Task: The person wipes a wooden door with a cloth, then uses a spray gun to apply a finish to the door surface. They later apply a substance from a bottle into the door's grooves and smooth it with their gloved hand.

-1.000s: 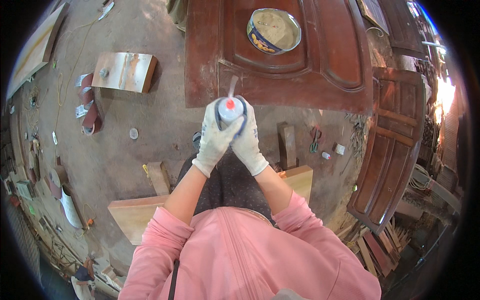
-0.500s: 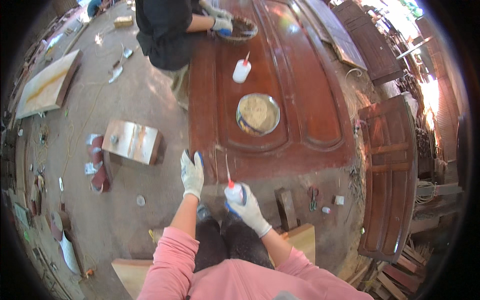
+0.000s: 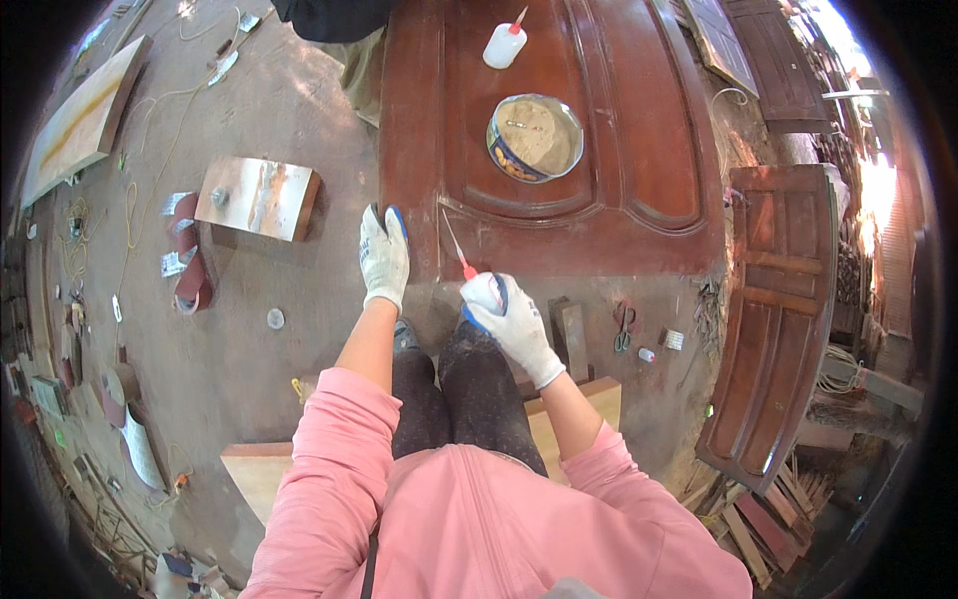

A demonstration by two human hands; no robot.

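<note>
My right hand (image 3: 519, 329), in a white glove with blue palm, is closed round a white squeeze bottle (image 3: 482, 292). The bottle has a red cap and a long thin nozzle, which slants up and left over the near left corner of a reddish-brown panelled wooden door (image 3: 559, 245). At the door's left edge is my left hand (image 3: 385, 262), gloved alike, fingers stretched out and apart, holding nothing. Whether it touches the edge I cannot tell. On the door stand an open tin of tan powder (image 3: 534, 135) and another white squeeze bottle with a red tip (image 3: 504, 46).
A person's dark clothing (image 3: 334, 18) shows beyond the door's left side. On the floor lie a wooden block (image 3: 257, 198), a curled sanding strip (image 3: 187, 255), scissors (image 3: 625, 327) and a dark wooden bar (image 3: 571, 339). Another panelled door (image 3: 773, 319) leans at the right.
The view has tipped toward me, so the door and tin sit higher and the other person's hands are out of sight. My right hand's bottle now leans further left, its nozzle over the door.
</note>
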